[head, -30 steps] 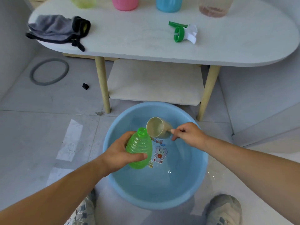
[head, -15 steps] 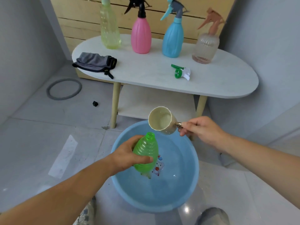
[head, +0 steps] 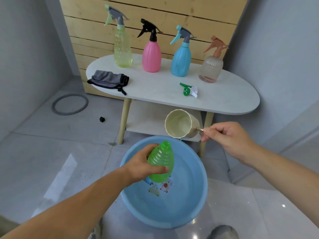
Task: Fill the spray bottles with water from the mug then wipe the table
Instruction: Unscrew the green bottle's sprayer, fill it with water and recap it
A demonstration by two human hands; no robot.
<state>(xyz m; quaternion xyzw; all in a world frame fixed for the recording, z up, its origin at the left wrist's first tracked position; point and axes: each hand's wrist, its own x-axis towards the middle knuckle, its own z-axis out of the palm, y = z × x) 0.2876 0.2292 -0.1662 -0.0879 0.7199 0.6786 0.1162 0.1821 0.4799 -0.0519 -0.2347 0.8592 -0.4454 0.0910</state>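
Observation:
My left hand grips an open green ribbed bottle, tilted, above a blue basin of water on the floor. My right hand holds the handle of a cream mug, tipped on its side with its mouth facing me, up and to the right of the bottle's neck. The bottle's green and white spray head lies on the white oval table. A grey cloth lies at the table's left end.
Several spray bottles stand along the table's back: yellow-green, pink, blue and clear with a brown head. A grey ring and a small black piece lie on the floor. A shelf sits under the table.
The mug has risen out of the basin to above the bottle's neck. The bottle has lifted slightly. My view has tilted up, showing the whole table.

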